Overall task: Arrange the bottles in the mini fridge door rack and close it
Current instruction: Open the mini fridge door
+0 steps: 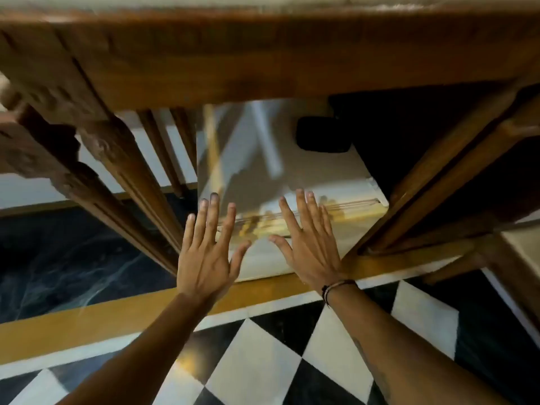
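Checkered floor [257,355] is spreading at six o'clock, below both hands. Left hand [204,255] and right hand [309,244] are hovering, fingers spread wide and holding nothing, before the mini fridge door [292,171], which is sitting under a wooden table [263,62] at twelve o'clock.

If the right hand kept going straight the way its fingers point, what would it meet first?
Most likely the shiny fridge door: the right hand is spread open right in front of it, though whether it is already touching is unclear.
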`<control>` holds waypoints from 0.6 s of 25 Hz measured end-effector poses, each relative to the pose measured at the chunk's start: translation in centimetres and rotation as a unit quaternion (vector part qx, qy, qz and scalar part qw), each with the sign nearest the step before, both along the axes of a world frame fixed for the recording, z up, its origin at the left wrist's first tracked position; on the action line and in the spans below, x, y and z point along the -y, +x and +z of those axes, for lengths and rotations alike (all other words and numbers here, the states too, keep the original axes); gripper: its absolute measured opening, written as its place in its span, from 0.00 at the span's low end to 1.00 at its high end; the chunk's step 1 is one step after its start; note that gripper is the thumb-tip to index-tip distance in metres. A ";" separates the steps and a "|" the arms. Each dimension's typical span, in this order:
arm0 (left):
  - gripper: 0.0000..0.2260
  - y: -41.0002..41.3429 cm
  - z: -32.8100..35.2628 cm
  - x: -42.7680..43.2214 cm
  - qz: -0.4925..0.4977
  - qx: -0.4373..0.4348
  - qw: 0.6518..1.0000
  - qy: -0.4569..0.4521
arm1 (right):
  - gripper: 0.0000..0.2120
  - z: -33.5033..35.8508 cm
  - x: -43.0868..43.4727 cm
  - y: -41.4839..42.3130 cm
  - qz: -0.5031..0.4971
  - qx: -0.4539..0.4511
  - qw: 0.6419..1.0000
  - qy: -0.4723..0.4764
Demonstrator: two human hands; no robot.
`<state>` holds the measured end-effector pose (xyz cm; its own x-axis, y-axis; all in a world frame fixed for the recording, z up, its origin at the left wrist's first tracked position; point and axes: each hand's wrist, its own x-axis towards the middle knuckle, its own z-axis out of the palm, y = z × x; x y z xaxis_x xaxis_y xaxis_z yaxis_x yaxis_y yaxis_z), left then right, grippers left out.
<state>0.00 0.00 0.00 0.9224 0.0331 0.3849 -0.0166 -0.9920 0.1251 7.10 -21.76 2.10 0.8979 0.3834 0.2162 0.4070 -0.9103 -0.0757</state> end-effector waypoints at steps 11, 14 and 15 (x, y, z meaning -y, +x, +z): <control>0.29 4.4 -10.4 -0.1 0.024 0.212 0.975 0.062 | 0.29 -10.7 -1.4 3.4 -0.051 0.206 0.977 0.019; 0.25 4.0 -10.3 0.6 0.027 0.197 0.979 0.043 | 0.28 -11.1 -1.3 3.2 -0.050 0.230 0.972 0.013; 0.24 3.8 -10.0 0.8 0.031 0.185 0.981 0.041 | 0.27 -10.8 -1.1 2.9 -0.048 0.232 0.972 0.007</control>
<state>3.76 -0.75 -10.01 0.7164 0.0396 0.6966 0.0149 -0.9990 0.0415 10.01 -20.64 -8.69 0.7345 0.2961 0.6107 0.3127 -0.9463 0.0827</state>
